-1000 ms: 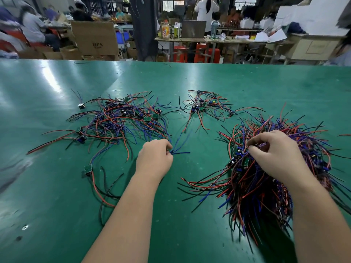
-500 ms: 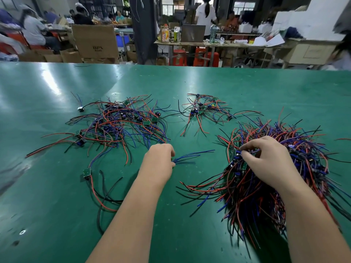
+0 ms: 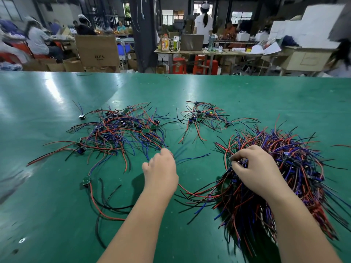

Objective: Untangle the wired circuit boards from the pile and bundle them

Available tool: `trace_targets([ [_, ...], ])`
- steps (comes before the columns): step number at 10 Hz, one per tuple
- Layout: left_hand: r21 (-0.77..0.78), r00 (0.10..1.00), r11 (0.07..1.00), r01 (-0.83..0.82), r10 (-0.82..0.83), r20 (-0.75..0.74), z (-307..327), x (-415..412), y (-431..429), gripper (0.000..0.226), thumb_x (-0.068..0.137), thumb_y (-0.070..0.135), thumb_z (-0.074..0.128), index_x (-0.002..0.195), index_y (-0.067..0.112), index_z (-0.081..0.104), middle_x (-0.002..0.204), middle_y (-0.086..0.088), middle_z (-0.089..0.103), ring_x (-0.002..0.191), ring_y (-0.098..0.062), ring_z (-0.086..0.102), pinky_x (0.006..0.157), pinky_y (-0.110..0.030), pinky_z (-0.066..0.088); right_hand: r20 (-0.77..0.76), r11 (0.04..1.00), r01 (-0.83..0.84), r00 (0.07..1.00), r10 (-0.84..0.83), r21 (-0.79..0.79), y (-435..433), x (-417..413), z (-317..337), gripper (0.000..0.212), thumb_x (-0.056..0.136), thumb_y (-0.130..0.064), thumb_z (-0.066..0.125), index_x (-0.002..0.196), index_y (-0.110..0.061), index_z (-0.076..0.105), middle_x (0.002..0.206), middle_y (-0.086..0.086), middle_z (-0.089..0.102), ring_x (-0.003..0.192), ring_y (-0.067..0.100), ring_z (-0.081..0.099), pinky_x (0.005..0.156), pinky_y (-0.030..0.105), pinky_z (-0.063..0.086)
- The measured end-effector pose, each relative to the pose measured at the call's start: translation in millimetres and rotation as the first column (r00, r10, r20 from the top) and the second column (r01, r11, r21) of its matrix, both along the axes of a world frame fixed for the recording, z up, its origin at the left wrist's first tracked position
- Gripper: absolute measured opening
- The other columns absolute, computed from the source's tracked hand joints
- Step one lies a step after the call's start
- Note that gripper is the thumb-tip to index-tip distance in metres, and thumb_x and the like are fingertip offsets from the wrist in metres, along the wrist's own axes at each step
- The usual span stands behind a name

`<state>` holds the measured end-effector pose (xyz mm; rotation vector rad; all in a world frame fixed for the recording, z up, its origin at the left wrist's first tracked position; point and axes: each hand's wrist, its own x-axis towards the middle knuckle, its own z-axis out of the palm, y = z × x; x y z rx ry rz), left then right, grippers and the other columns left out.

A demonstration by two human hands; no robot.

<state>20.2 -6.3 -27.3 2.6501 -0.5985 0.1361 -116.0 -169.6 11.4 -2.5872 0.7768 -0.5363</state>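
A dense pile of small circuit boards with red, blue and black wires (image 3: 281,173) lies at the right of the green table (image 3: 57,215). My right hand (image 3: 254,168) rests on the pile's left part and pinches wires there between thumb and fingers. My left hand (image 3: 161,169) is in the middle, fingers curled round blue wires (image 3: 191,158) that stick out to its right. A looser spread of wired boards (image 3: 121,133) lies to the upper left of that hand.
A smaller tangle of wired boards (image 3: 203,118) lies in the middle further back. One board with red and black leads (image 3: 86,181) lies at the near left, and a lone small part (image 3: 82,117) at the far left. Cartons, benches and people stand beyond the table's far edge.
My left hand has shifted slightly and the blue wires it holds now trail out to the right. My right hand has moved a little left and lower on the big pile.
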Motion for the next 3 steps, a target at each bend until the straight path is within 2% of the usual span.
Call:
trace_targets([
  [1, -0.304, 0.989, 0.948, -0.092, 0.122, 0.081, 10.6, 14.5, 14.6, 0.028, 0.092, 0.009, 0.052, 0.119, 0.014, 0.045, 0.111, -0.009, 0.058, 0.101, -0.028, 0.055, 0.085, -0.039, 0.038, -0.012, 1.000, 0.006, 1.000, -0.006, -0.008, -0.1, 1.1, 0.1, 0.013, 0.087, -0.022, 0.061, 0.094, -0.023, 0.072, 0.098, -0.001, 0.052, 0.091, 0.019, 0.052, 0.078, 0.031, 0.041],
  [2, -0.459, 0.979, 0.875, -0.153, 0.196, 0.047, 12.7, 25.4, 31.6, 0.026, 0.093, 0.016, 0.054, 0.117, 0.011, 0.048, 0.110, -0.014, 0.057, 0.090, -0.029, 0.053, 0.082, -0.042, 0.045, -0.032, 1.000, -0.003, 0.999, 0.002, -0.006, -0.9, 2.3, -2.2, 0.014, 0.087, -0.023, 0.061, 0.096, -0.023, 0.072, 0.100, 0.000, 0.051, 0.096, 0.021, 0.052, 0.085, 0.037, 0.044],
  [3, -0.482, 0.951, 0.851, -0.207, 0.290, 0.104, 13.1, 28.6, 39.4, 0.028, 0.089, 0.027, 0.059, 0.114, 0.015, 0.052, 0.105, -0.006, 0.055, 0.082, -0.028, 0.054, 0.079, -0.043, 0.048, 0.017, 1.000, 0.007, 1.000, -0.007, 0.008, -2.0, 3.1, -2.7, 0.014, 0.088, -0.024, 0.061, 0.097, -0.023, 0.071, 0.101, -0.002, 0.050, 0.094, 0.018, 0.051, 0.084, 0.035, 0.043],
])
